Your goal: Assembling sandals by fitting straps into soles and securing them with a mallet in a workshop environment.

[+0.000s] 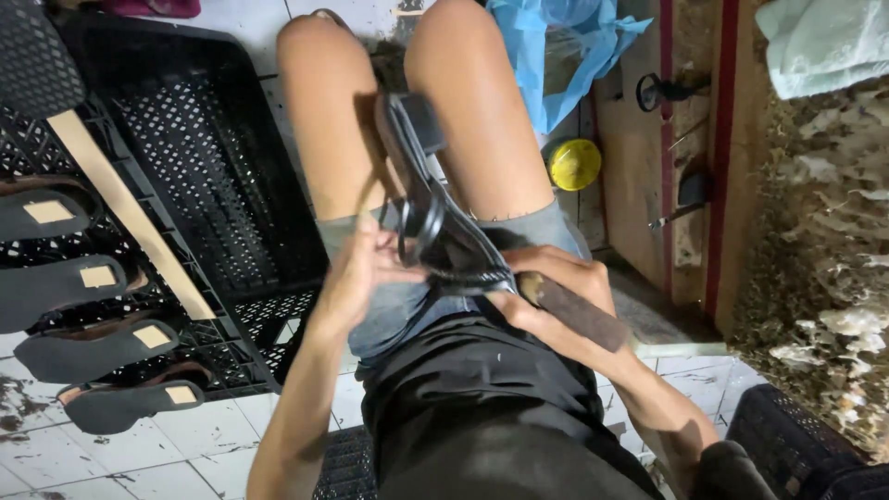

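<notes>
Two hands work over the lap. The left hand pinches the black strap of a sandal that rests sole-up on the thighs, toe end pointing toward the knees. The right hand is closed around a dark-handled tool pressed to the heel end – I cannot see its working tip under the sandal. Left of the legs, four finished soles lie across a black plastic crate; a yellow lid sits on the floor to the right. With bare thighs directly under the work, a slip of the tool could reach skin – and the narrow pinch on the strap could let the sandal twist free.
</notes>
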